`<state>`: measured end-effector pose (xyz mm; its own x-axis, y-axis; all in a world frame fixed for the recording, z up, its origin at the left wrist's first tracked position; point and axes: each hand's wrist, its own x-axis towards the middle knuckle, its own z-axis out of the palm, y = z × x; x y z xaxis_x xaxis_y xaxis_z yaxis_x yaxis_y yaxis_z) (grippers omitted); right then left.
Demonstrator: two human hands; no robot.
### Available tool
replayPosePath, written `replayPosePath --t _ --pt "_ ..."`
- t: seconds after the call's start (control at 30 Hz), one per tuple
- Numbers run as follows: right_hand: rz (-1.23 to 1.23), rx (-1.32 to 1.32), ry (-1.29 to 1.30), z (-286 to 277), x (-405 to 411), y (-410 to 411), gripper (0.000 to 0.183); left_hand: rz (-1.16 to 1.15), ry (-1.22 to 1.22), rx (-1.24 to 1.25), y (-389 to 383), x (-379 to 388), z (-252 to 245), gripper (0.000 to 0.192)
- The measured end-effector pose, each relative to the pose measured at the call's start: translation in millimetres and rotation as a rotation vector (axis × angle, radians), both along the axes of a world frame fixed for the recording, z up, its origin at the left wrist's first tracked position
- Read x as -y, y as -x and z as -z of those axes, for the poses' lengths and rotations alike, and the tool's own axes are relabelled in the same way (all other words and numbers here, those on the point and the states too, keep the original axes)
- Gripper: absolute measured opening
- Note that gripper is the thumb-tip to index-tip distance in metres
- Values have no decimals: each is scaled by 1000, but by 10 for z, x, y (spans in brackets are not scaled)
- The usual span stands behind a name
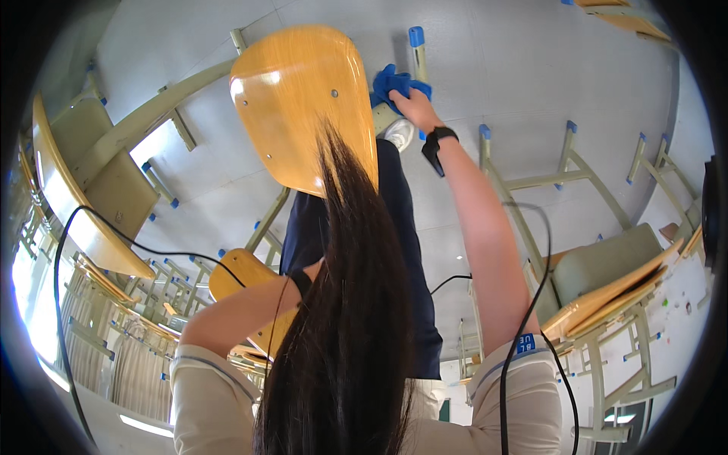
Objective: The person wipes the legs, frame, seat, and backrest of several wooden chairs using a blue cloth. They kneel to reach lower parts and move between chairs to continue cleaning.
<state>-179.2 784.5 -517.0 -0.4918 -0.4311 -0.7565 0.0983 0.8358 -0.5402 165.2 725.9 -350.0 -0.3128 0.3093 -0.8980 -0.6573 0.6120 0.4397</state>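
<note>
A blue cloth is bunched in my right hand, against the pale metal leg of a chair, just below its blue end cap. The chair's varnished wooden seat, with several metal rivets, lies before me, left of the cloth. My left hand is hidden behind long dark hair; only the forearm and a black wristband show. A white shoe is just below my right hand.
A desk with a curved wooden top stands at the left. Metal desk frames with blue feet and stacked wooden tops are at the right. A second wooden chair part is at lower left. Black cables hang at both sides.
</note>
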Motion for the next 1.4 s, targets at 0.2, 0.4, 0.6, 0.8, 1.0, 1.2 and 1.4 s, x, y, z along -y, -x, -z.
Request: replayPosePath --t 0.2,0.4,0.6,0.8,1.0,1.2,1.4 --pt "982 249 273 -1375 -722 -391 30 104 -107 -93 565 46 61 37" --pt "483 132 207 -2724 -1103 -852 28 194 -95 -293 1335 188 -262 39" --pt "497 286 122 -3109 -1149 -1491 29 254 42 -646 1447 865 -1292 42" --pt "1087 191 250 -3018 -1237 -1577 35 301 395 -464 551 1421 -2120 75" --pt "1498 126 167 -3044 -1276 -1498 32 185 369 -408 526 1317 -1981 78" --pt "1586 15 354 -3128 -839 -1255 33 142 347 -360 474 1516 -1952 75" --pt "1531 -233 458 -3108 -333 -807 30 -20 362 -262 355 1555 -1900 76"
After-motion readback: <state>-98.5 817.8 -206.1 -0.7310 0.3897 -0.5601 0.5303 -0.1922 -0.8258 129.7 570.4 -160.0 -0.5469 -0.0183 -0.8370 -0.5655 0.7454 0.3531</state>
